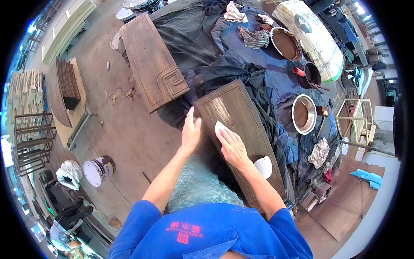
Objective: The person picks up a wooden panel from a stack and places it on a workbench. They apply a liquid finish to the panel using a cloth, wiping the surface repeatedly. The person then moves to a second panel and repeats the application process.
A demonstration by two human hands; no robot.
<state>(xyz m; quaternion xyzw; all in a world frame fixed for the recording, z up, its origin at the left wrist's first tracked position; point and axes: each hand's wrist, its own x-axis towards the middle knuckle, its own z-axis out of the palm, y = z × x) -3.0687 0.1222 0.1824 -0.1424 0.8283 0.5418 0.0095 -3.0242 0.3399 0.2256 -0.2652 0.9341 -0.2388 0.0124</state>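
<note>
A brown wooden panel (242, 115) with a carved border line lies slanted in front of me. My right hand (233, 149) presses a small folded white sheet (219, 128), which looks like sandpaper, against its face; the fingers lie over the sheet. Beyond it, a pale shiny streak runs along the panel. At the panel's left edge is my left hand (191, 132), fingers stretched out and nothing in it; whether it touches the edge I cannot tell. A white curved piece (263, 167) rests on the panel by my right forearm.
Another brown panel (148, 64) with a carved corner lies beyond, at the left. Dark cloth (189, 39) covers the work surface. Right of my panel stand a steel bowl (304, 114), a basin of brown liquid (286, 44) and rags (319, 153). A bucket (98, 172) stands on the floor.
</note>
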